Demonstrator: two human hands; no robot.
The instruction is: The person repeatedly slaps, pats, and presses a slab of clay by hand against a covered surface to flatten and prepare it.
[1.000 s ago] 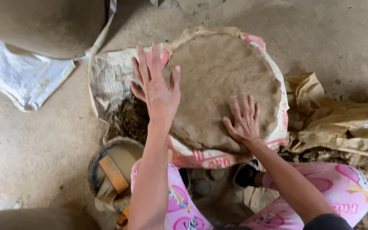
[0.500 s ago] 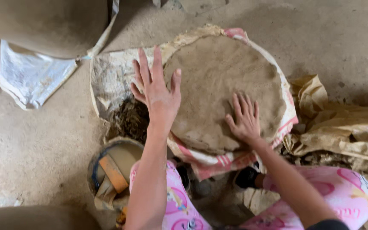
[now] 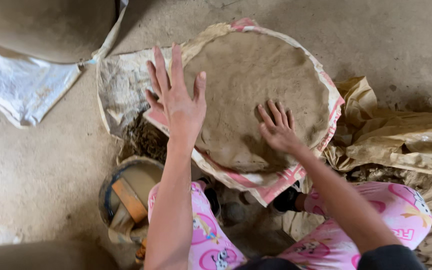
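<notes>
A broad round disc of grey-brown clay lies on a printed sack with pink edging. My left hand is raised at the disc's left edge, fingers spread, palm down, holding nothing. My right hand lies flat on the near part of the clay, fingers apart. Both forearms reach up from my knees in pink patterned trousers.
A muddy bucket holding a wooden tool sits at my left knee. A white sack lies at the far left beside a large clay mound. Crumpled brown bags pile up on the right. The floor is bare concrete.
The clay disc on its sack has turned and shifted slightly; the pink edging has moved round toward the top. Both hands stay in about the same places.
</notes>
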